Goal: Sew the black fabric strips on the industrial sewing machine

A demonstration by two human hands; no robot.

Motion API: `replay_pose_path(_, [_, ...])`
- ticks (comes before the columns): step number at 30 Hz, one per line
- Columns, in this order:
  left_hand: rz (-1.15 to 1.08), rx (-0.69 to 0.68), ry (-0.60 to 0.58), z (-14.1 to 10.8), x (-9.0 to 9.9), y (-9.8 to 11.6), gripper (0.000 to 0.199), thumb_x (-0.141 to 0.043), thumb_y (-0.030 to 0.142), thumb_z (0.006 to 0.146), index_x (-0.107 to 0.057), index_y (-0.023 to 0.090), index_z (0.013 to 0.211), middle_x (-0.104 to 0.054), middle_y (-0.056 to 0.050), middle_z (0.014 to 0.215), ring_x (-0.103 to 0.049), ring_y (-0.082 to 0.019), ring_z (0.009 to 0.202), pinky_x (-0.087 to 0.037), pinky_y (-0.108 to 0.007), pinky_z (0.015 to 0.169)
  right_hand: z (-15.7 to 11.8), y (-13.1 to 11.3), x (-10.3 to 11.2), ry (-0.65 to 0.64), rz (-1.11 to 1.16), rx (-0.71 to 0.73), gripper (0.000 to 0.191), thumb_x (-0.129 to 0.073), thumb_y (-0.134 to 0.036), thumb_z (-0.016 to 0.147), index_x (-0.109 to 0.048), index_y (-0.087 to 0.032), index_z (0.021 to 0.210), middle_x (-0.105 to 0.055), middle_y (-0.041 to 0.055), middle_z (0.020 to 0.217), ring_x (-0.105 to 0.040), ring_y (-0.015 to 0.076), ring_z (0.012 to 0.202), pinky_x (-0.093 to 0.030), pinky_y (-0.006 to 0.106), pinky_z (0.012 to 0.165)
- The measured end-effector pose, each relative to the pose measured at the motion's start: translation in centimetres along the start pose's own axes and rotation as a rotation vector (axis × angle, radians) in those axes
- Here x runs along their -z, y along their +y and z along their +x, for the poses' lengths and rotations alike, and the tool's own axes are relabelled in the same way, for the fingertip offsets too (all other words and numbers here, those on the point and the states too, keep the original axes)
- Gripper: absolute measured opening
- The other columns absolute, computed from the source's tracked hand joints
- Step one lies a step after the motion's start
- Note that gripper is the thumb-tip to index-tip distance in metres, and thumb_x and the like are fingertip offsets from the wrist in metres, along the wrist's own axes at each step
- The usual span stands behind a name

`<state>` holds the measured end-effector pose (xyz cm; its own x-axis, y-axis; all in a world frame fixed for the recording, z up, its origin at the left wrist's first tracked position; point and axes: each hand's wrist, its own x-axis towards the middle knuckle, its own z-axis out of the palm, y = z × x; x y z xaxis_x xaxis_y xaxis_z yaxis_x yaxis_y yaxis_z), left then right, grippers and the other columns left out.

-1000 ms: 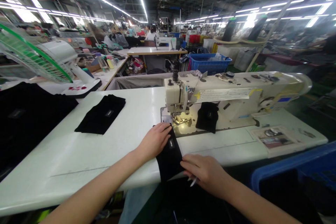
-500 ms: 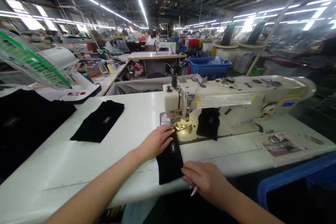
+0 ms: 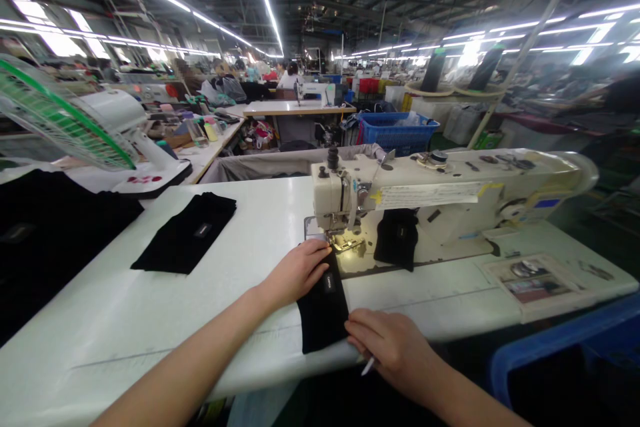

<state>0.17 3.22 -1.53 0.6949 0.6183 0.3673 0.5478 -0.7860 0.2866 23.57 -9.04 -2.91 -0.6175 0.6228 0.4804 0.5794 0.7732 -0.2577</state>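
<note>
A black cloth piece (image 3: 323,320) with a small dark label (image 3: 329,281) lies in front of the sewing machine (image 3: 345,197), its far end by the presser foot. My left hand (image 3: 297,271) rests on its upper part, fingers stretched out close to the needle area and thumb apart beside the label. At the cloth's lower right edge, my right hand (image 3: 393,347) is closed, pinching that edge between thumb and fingers. From beneath this hand sticks the pale tip of a slim tool (image 3: 369,365); the rest of it is hidden.
Another labelled black piece (image 3: 397,240) lies on the machine bed, and one more black piece (image 3: 187,233) on the table at left. Black cloth (image 3: 55,233) covers the far left. A fan (image 3: 115,127) stands behind it. A blue bin (image 3: 565,340) is at lower right.
The view has shifted very slightly. Both hands and the cloth keep practically the same places.
</note>
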Motion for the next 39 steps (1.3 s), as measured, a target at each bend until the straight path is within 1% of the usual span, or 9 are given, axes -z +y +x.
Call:
replay_pose_path(9, [-0.045, 0.020, 0.026, 0.0, 0.1, 0.2, 0.032, -0.049, 0.020, 0.098, -0.062, 0.015, 0.127, -0.063, -0.014, 0.126, -0.060, -0.026, 0.118, -0.053, -0.047, 0.103, 0.0, 0.0, -0.1, -0.004, -0.012, -0.008, 0.024, -0.039, -0.021, 0.105, -0.062, -0.016, 0.106, -0.070, 0.0074, 0.096, -0.066, 0.0163, 0.076, -0.046, 0.027, 0.060])
replay_pose_path(15, [-0.046, 0.001, 0.030, -0.1, 0.0, 0.0, 0.031, -0.050, 0.021, 0.098, -0.062, 0.015, 0.125, -0.063, -0.014, 0.128, -0.060, -0.026, 0.118, -0.053, -0.047, 0.103, 0.1, -0.2, 0.2, 0.009, -0.016, -0.007, 0.026, -0.037, -0.022, 0.106, -0.063, -0.016, 0.107, -0.070, 0.0075, 0.095, -0.066, 0.0162, 0.076, -0.046, 0.027, 0.060])
replay_pose_path(18, [-0.040, -0.001, 0.023, -0.1, -0.1, -0.3, 0.031, -0.050, 0.022, 0.098, -0.063, 0.014, 0.126, -0.063, -0.014, 0.129, -0.060, -0.026, 0.119, -0.052, -0.046, 0.105, 0.0, -0.3, 0.0, 0.018, -0.033, -0.003, 0.025, -0.039, -0.022, 0.106, -0.063, -0.016, 0.108, -0.070, 0.0078, 0.095, -0.066, 0.0160, 0.075, -0.045, 0.026, 0.059])
replay_pose_path(24, [-0.007, -0.014, -0.005, 0.1, 0.1, -0.6, 0.031, -0.050, 0.021, 0.098, -0.063, 0.015, 0.125, -0.062, -0.014, 0.132, -0.060, -0.027, 0.121, -0.052, -0.047, 0.105, 0.1, -0.3, -0.2, -0.022, -0.042, -0.029, 0.026, -0.038, -0.022, 0.106, -0.063, -0.015, 0.109, -0.069, 0.0078, 0.096, -0.066, 0.0155, 0.075, -0.046, 0.025, 0.061])
replay_pose_path(28, [-0.004, -0.018, -0.023, 0.3, 0.4, -0.6, 0.031, -0.050, 0.021, 0.098, -0.063, 0.015, 0.125, -0.063, -0.014, 0.131, -0.060, -0.026, 0.120, -0.052, -0.046, 0.105, 0.3, -0.3, -0.1, -0.008, -0.059, -0.026, 0.028, -0.037, -0.022, 0.106, -0.064, -0.015, 0.108, -0.069, 0.0078, 0.096, -0.066, 0.0155, 0.073, -0.047, 0.026, 0.059])
replay_pose_path(32, [0.006, -0.009, -0.031, 0.4, 0.4, -0.8, 0.033, -0.049, 0.022, 0.099, -0.062, 0.014, 0.128, -0.061, -0.014, 0.134, -0.059, -0.026, 0.123, -0.051, -0.046, 0.106, 0.1, -0.3, -0.1, -0.020, -0.079, -0.020, 0.025, -0.040, -0.020, 0.104, -0.064, -0.015, 0.110, -0.070, 0.0085, 0.099, -0.066, 0.0164, 0.075, -0.047, 0.027, 0.059])
replay_pose_path(35, [0.050, -0.025, -0.016, 0.1, 1.0, 0.1, 0.032, -0.047, 0.021, 0.099, -0.062, 0.013, 0.126, -0.061, -0.015, 0.134, -0.058, -0.027, 0.125, -0.051, -0.049, 0.106, 0.0, -0.3, 0.0, 0.017, -0.090, 0.015, 0.023, -0.042, -0.016, 0.102, -0.063, -0.014, 0.109, -0.070, 0.0099, 0.102, -0.067, 0.0162, 0.074, -0.047, 0.027, 0.058])
replay_pose_path(37, [0.079, -0.042, 0.016, -0.8, 1.7, 1.8, 0.030, -0.046, 0.021, 0.100, -0.065, 0.014, 0.123, -0.065, -0.014, 0.129, -0.059, -0.028, 0.122, -0.052, -0.051, 0.105, 0.0, -0.5, 0.3, 0.029, -0.093, 0.035, 0.022, -0.042, -0.015, 0.102, -0.064, -0.014, 0.105, -0.071, 0.0108, 0.103, -0.067, 0.0157, 0.073, -0.048, 0.026, 0.058])
replay_pose_path(39, [0.067, -0.079, -0.004, -2.2, 2.4, 3.9, 0.029, -0.046, 0.022, 0.101, -0.067, 0.016, 0.119, -0.068, -0.012, 0.121, -0.062, -0.026, 0.116, -0.055, -0.048, 0.100, -0.1, -0.6, 0.6, 0.015, -0.092, 0.047, 0.022, -0.042, -0.016, 0.102, -0.064, -0.013, 0.105, -0.071, 0.0113, 0.102, -0.067, 0.0160, 0.073, -0.049, 0.027, 0.058])
